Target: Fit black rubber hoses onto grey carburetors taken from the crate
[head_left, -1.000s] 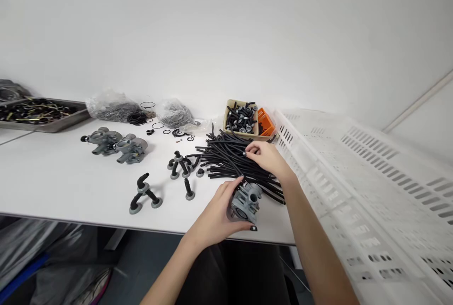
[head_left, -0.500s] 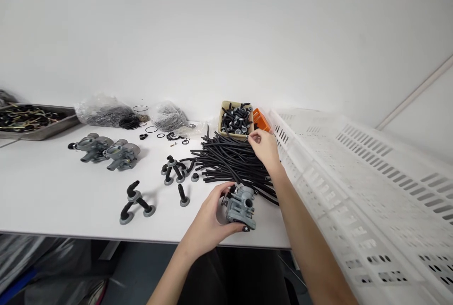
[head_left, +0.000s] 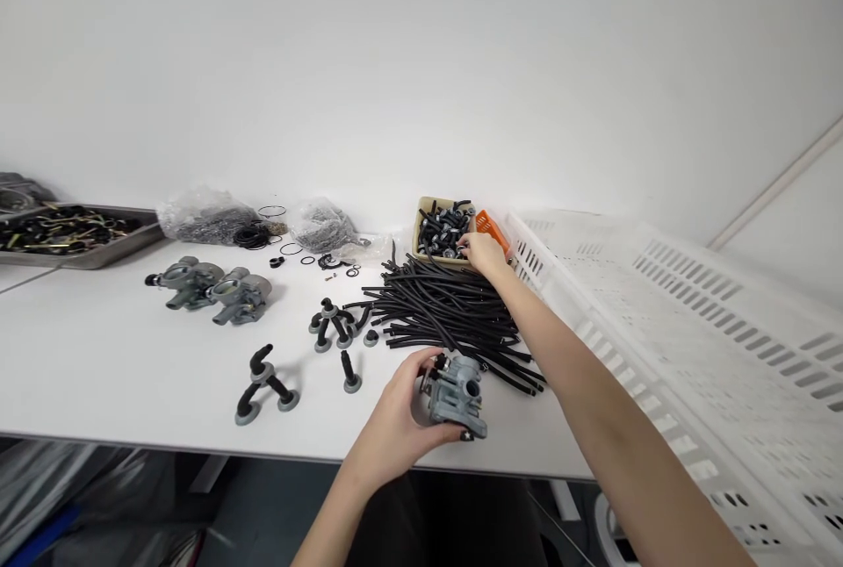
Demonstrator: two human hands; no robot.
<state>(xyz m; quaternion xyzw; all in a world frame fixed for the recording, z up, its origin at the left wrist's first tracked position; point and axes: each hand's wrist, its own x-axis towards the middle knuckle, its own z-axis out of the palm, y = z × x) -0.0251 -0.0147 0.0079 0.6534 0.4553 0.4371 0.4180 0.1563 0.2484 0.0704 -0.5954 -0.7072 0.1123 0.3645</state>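
Note:
My left hand (head_left: 395,427) is wrapped round a grey metal carburetor (head_left: 457,393) just above the table's front edge, its round bore facing right. My right hand (head_left: 486,253) is at the right rim of a beige bin (head_left: 417,238) filled with black elbow hoses and grey-rimmed caps. Its fingertips are drawn together there; anything between them is too small to make out. Against that hand's far side sits an orange basket (head_left: 495,232), partly covered. A pile of black rubber hoses (head_left: 441,304) spreads between the bin and the carburetor.
Two more carburetors (head_left: 241,295) stand at the left. Black elbow fittings with grey discs (head_left: 262,374) stand in the middle. Behind are bagged parts (head_left: 321,225) and O-rings (head_left: 307,261); a metal tray (head_left: 125,244) is far left. White perforated crates (head_left: 593,321) border the right.
My right hand has moved slightly forward from over the hoses to the bin's right rim, beside the orange basket. My left hand keeps its hold on the carburetor. The view has shifted slightly.

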